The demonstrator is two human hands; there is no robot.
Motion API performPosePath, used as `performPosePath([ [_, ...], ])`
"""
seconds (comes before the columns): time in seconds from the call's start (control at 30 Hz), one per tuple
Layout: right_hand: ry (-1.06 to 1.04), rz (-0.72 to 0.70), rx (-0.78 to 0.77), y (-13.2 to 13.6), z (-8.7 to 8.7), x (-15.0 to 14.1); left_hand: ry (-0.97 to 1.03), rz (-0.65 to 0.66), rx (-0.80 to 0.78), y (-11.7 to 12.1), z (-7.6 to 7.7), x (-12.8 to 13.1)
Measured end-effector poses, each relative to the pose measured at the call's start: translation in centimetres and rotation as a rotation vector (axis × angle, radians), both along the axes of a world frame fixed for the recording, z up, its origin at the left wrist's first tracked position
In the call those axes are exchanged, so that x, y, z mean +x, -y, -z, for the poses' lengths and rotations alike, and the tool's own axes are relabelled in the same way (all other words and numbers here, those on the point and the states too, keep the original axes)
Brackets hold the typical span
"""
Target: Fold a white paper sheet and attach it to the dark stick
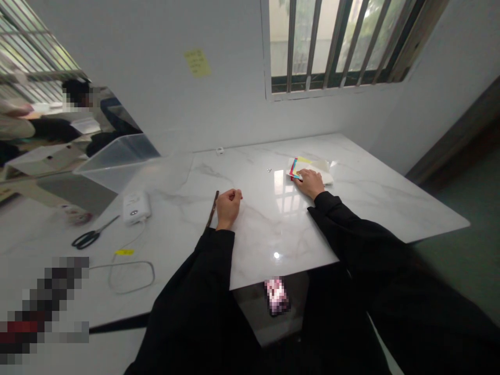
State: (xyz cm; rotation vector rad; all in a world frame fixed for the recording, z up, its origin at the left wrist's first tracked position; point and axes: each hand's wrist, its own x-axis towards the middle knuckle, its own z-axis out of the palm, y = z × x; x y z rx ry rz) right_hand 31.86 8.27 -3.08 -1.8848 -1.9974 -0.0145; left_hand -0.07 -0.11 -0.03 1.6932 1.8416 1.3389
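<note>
Marble-patterned tabletop [258, 219] beneath a barred window [336, 47]: one hand curled, one on a packet

Pale wall rises behind the work surface, with a yellow sticky note [197, 63] stuck to it left of the window. Toward the far right part of the tabletop lies a white packet [325, 166] with a multicoloured edge. The right hand [311, 183] rests over its near side, palm down, fingers slightly bent and lying close together, fingertips touching the packet near its coloured edge; I cannot tell whether they pinch it or merely press on it. Well apart from it, the left hand [228, 209] is curled into a loose fist, its fingers folded in toward the thumb; whether anything sits inside is hidden. Along its outer side runs a thin dark brown strip [212, 211], though I cannot tell whether the hand touches it. Small silvery pieces [269, 170] lie between the hands and farther back, just left of the packet. Over on the left, black-handled scissors [88, 238] lie near a white box-shaped device [136, 207] with a cable
</note>
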Motion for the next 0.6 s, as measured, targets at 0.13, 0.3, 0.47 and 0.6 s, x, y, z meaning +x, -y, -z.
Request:
performPosePath([
  [0.13, 0.027, -0.084, -0.039, -1.5, -0.3, 3.5, 0.009, -0.014, -0.007, 0.0, 0.0, -0.1],
  [0.3, -0.002, -0.241, -0.093, -2.3, -0.9, 5.7, 0.023, 0.027, 0.023, -0.2, 0.3, -0.2],
  [0.47, 0.057, -0.183, -0.138, -2.0, -1.9, 4.3, 0.015, 0.023, 0.013, -0.1, 0.2, -0.3],
  [0.6, 0.14, -0.124, -0.142, -1.8, -2.6, 3.6, 0.008, 0.01, 0.013, -0.1, 0.2, -0.4],
])
